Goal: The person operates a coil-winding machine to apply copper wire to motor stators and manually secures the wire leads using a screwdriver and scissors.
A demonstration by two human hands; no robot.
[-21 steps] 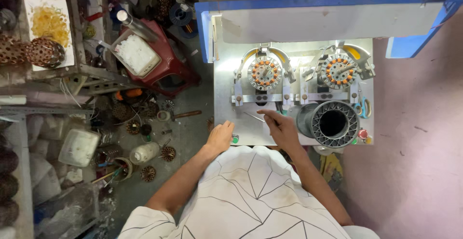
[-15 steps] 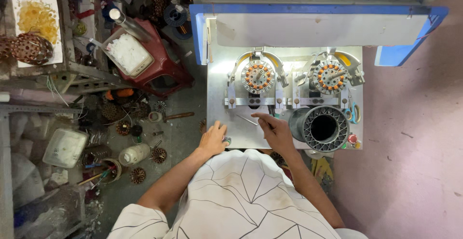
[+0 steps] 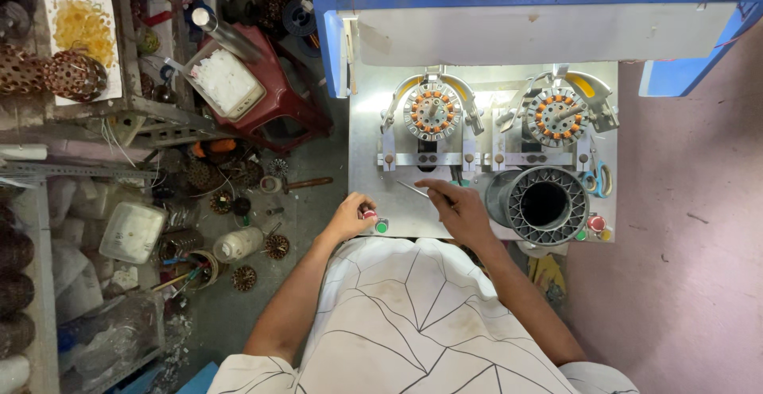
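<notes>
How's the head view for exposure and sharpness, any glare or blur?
Head view: sharp overall, no motion blur on the left hand or right hand; the metal machine plate is brightly lit with mild glare near its top; the cluttered floor at left sits darker; slight wide-angle bending at the edges.

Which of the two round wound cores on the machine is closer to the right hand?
The left core, directly above the right hand; the other core sits farther right.

I see a thin silvery rod at frame centre, tilted, its lower-right end pinched in my right hand, tip pointing upper left, a small red push button just left of centre under my left hand, a green button just beside it.
</notes>
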